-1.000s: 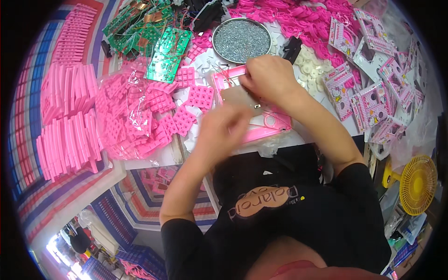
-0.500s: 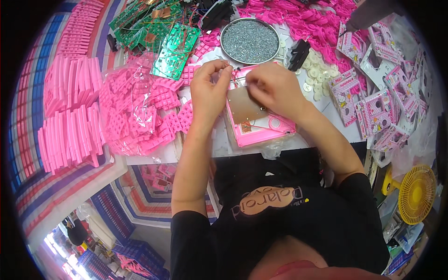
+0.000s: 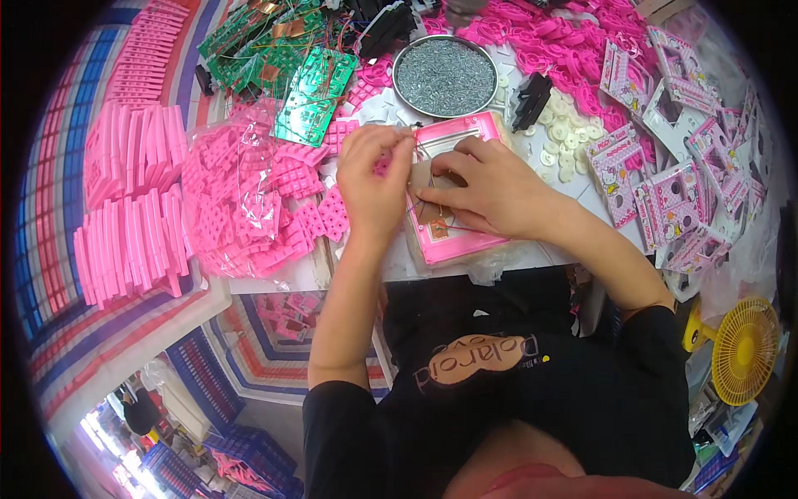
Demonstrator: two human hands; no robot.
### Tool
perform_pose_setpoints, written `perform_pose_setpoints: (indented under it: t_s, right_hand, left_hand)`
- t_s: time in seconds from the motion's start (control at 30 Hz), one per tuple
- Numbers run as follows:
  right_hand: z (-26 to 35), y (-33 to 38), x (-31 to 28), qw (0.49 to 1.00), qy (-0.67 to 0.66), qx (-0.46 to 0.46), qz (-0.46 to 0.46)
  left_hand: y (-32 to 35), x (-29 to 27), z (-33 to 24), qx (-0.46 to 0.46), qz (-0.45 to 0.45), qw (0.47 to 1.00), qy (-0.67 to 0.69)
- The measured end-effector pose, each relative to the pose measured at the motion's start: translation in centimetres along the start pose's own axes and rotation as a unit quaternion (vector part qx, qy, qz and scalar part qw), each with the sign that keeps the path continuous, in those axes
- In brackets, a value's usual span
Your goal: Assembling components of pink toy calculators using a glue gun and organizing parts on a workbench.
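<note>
In front of me lies a pink plastic case (image 3: 462, 249), with a brown circuit board (image 3: 423, 177) inside it, mostly covered by my right hand (image 3: 503, 193). That hand is open, its thumb and fingers spread and their tips resting on the board. My left hand (image 3: 371, 185) is closed in a pinch at the case's upper left edge, beside thin wires. Whatever its fingertips hold is too small to make out. A red wire and a copper-coloured patch (image 3: 438, 229) show near the case's lower side.
Behind the case stands a round metal dish of screws (image 3: 445, 76). Green circuit boards (image 3: 312, 96) and bagged pink keypads (image 3: 237, 191) lie left, beyond them stacked pink panels (image 3: 133, 245). White discs (image 3: 567, 133), pink parts (image 3: 565, 50) and printed cards (image 3: 669, 204) lie right, near a yellow fan (image 3: 745, 351).
My right hand has opened out from a curled grip and its fingertips have shifted left over the board. My left hand stays pinched, slightly lower. The dark tool at the upper right has moved away.
</note>
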State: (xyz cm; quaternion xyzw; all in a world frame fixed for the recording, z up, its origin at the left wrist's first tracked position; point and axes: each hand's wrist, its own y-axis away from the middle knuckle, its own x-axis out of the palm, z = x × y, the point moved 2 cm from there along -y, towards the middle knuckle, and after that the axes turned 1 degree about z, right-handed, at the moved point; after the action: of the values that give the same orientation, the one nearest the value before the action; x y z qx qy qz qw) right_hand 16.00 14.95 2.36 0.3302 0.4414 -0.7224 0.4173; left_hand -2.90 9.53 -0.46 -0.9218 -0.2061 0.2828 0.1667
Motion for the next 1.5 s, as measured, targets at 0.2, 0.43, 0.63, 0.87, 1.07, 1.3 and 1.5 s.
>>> perform_pose_setpoints:
  t_s: [0.2, 0.43, 0.63, 0.87, 1.07, 1.3, 1.5]
  right_hand:
    - [-2.4, 1.2, -1.6, 0.974, -0.164, 0.131, -0.085]
    - [-2.2, 0.0, -3.2, 0.959, -0.163, 0.209, -0.096]
    - [-3.7, 0.0, -2.6, 0.952, -0.117, 0.268, -0.085]
    - [-2.4, -2.5, 0.3, 0.98, -0.018, 0.197, 0.014]
    - [0.4, -0.8, 0.3, 0.994, 0.015, 0.107, -0.011]
    - [-1.3, -0.9, -3.2, 0.97, 0.011, 0.131, -0.203]
    - [-2.9, 0.0, -1.6, 0.984, 0.073, 0.14, -0.087]
  left_hand:
    - [0.7, 0.6, -3.1, 0.192, 0.076, 0.968, -0.141]
    - [-0.7, 1.4, -2.5, 0.073, 0.092, 0.992, -0.043]
    - [0.5, -0.3, -0.9, -0.081, 0.034, 0.996, 0.036]
    - [-0.1, -0.3, 0.0, -0.143, 0.043, 0.979, 0.141]
    - [-1.7, 0.1, -1.2, -0.056, 0.117, 0.99, 0.059]
    - [-1.7, 1.2, -3.1, 0.086, 0.17, 0.979, -0.076]
    - [-0.8, 1.3, -2.2, -0.027, 0.108, 0.994, 0.019]
